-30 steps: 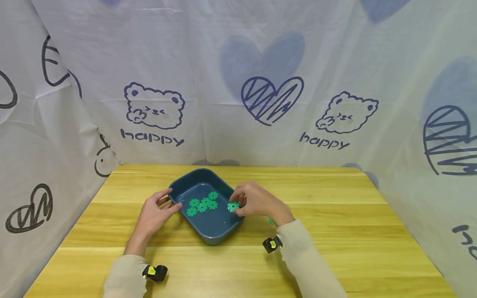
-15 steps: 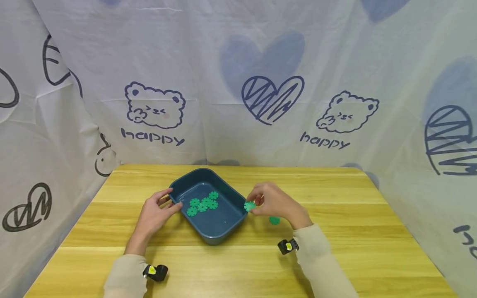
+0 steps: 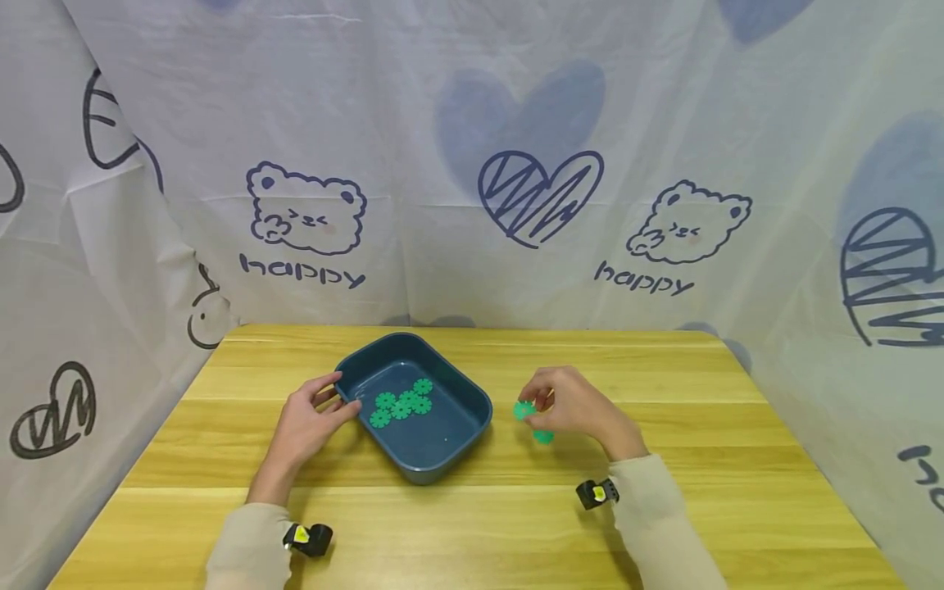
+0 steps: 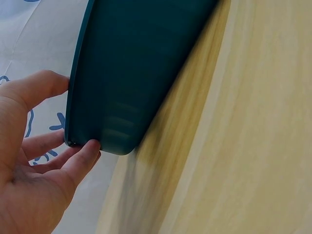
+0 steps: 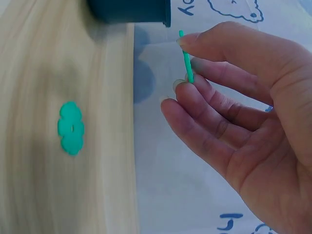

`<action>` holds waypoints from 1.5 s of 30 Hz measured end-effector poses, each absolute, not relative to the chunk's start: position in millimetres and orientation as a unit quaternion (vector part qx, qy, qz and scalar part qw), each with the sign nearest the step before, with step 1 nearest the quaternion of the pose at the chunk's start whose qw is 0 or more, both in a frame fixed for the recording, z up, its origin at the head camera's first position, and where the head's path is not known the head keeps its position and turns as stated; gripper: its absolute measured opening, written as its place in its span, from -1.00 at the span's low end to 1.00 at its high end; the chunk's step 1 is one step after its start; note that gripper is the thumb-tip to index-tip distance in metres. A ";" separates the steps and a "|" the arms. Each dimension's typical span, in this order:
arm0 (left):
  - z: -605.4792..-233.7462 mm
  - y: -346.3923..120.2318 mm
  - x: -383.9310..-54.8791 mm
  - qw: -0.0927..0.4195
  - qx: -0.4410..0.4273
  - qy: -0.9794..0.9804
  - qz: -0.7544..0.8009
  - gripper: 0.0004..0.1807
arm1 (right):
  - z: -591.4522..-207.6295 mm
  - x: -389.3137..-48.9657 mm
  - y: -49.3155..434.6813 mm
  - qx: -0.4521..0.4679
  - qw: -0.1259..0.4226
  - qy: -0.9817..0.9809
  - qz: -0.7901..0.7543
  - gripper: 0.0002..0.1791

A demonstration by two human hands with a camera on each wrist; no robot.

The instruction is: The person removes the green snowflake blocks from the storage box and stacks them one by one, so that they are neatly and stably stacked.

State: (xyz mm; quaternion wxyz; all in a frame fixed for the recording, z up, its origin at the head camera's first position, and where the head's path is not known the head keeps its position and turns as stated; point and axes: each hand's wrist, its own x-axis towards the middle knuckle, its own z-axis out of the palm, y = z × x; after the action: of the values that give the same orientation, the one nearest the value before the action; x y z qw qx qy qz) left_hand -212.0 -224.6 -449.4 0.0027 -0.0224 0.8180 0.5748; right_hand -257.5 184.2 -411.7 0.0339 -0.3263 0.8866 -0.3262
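A dark blue plastic bin stands on the wooden table, turned at an angle. My left hand grips its left corner; thumb and fingers lie on the rim and outer wall in the left wrist view. On the bin's floor lie several green notched discs, some overlapping. To the right of the bin, my right hand pinches one green notched disc between thumb and fingertips, edge-on in the right wrist view. Below that hand, another green notched disc lies flat on the table, partly covered in the head view.
The wooden table spreads out around the bin. A white cloth printed with hearts and bears hangs behind it and at both sides. Each wrist wears a small black camera.
My right hand has moved right, from over the bin's right rim to above the table, carrying the pinched disc. The left hand and the bin have stayed in place.
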 end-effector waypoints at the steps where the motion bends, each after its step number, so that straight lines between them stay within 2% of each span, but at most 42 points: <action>1: -449.4 -224.6 -211.8 0.003 -0.023 0.818 0.575 -0.20 | -412.1 -257.1 186.3 -0.324 0.033 0.887 -0.327 -0.78; 16: -452.5 -226.2 -212.4 -0.006 -0.020 0.817 0.576 -0.25 | -426.1 -256.8 213.5 -0.298 0.020 0.896 -0.329 -0.79; 32: -452.7 -227.1 -212.8 -0.004 -0.019 0.818 0.575 -0.23 | -439.1 -257.3 232.0 -0.256 0.048 0.909 -0.324 -0.76; 45: -451.7 -227.1 -212.9 -0.001 -0.020 0.819 0.573 -0.21 | -451.0 -261.8 225.5 -0.246 0.065 0.911 -0.326 -0.75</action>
State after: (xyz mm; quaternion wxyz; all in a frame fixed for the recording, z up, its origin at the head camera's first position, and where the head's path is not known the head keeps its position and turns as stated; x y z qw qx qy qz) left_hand -212.9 -227.1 -451.7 -0.0011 -0.0203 0.8193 0.5731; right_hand -261.8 225.5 -451.0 0.0648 -0.2463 0.9106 -0.3257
